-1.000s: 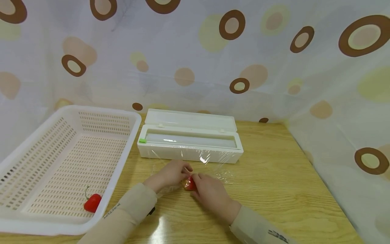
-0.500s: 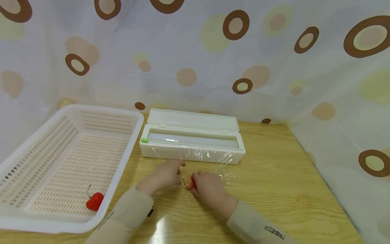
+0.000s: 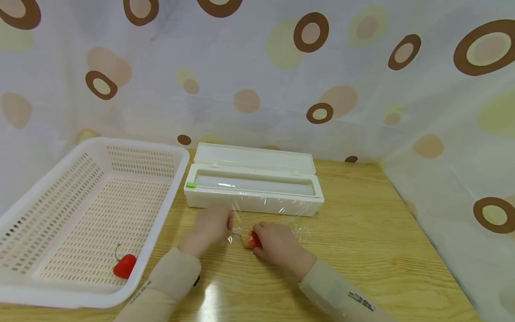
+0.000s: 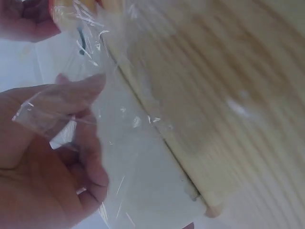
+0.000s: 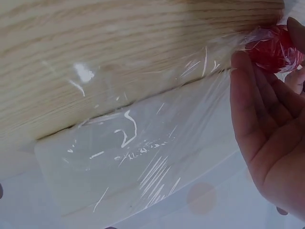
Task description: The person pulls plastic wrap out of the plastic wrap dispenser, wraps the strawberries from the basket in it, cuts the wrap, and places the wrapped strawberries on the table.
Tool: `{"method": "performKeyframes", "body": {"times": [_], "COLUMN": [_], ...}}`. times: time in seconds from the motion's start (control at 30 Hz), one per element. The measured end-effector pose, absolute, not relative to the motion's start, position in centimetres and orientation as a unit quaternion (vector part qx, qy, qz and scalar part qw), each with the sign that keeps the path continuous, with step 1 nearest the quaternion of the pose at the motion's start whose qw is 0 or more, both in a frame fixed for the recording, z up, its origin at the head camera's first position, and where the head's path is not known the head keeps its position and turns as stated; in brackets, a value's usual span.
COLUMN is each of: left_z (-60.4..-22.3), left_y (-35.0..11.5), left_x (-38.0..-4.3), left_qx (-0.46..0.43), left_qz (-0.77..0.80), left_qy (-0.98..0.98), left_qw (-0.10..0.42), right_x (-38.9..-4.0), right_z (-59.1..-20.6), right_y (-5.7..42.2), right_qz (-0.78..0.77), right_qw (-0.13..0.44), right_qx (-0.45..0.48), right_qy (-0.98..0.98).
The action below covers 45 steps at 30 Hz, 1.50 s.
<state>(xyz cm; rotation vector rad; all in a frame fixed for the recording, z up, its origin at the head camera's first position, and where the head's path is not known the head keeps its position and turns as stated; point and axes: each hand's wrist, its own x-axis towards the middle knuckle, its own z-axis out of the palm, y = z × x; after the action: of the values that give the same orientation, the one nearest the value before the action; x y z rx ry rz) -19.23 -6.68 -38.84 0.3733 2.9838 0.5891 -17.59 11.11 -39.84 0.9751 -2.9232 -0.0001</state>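
My right hand (image 3: 279,243) grips a small red-and-yellow fruit (image 3: 252,240) with a thin dark stem, low over the table. Clear cling film (image 5: 157,152) covers the fruit in creases and runs back, still joined, to a white dispenser box (image 3: 249,202). In the left wrist view, my left hand (image 4: 43,171) pinches a loose edge of that film between thumb and fingers. Seen from the head, this hand (image 3: 209,226) lies left of the fruit, just past the stem's tip, in front of the box.
The box's lid (image 3: 253,156) stands raised behind the film roll (image 3: 253,184); a green slider (image 3: 191,184) sits at its left end. A white slotted basket (image 3: 162,219) on the left contains a red stemmed fruit (image 3: 125,266). A patterned curtain (image 3: 225,67) rises behind the table (image 3: 362,250).
My left hand has moved left, away from the fruit, drawing the film edge out with it. The stem and yellow side now show more. My right hand keeps its hold on the fruit.
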Motion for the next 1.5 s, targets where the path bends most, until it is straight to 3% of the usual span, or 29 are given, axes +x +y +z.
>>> {"method": "performKeyframes", "body": {"times": [0.17, 0.47, 0.73, 1.1, 1.5], "left_z": [-39.2, -38.4, -37.5, -38.5, -39.2], "left_y": [-6.6, -7.1, -6.4, -6.4, -6.2], "left_x": [-19.0, -18.4, -17.7, -18.1, -18.1], "left_qx": [0.165, 0.104, 0.082, 0.061, 0.067], "left_qz": [0.149, 0.135, 0.011, -0.017, 0.02], "left_qy": [0.975, 0.981, 0.994, 0.997, 0.996], "left_qw": [0.018, 0.097, 0.064, 0.041, 0.057], "right_x": [-17.7, -17.9, -17.9, -17.9, -18.0], "right_z": [-39.9, -39.9, -39.6, -39.7, -39.8], "right_y": [11.1, 11.1, 11.3, 11.1, 11.1], "right_qz": [0.004, -0.003, 0.002, 0.0, 0.005], "right_qw": [0.025, 0.011, 0.011, 0.01, 0.012], "right_qx": [0.317, 0.316, 0.321, 0.324, 0.329], "right_qy": [-0.948, -0.949, -0.947, -0.946, -0.944]}}
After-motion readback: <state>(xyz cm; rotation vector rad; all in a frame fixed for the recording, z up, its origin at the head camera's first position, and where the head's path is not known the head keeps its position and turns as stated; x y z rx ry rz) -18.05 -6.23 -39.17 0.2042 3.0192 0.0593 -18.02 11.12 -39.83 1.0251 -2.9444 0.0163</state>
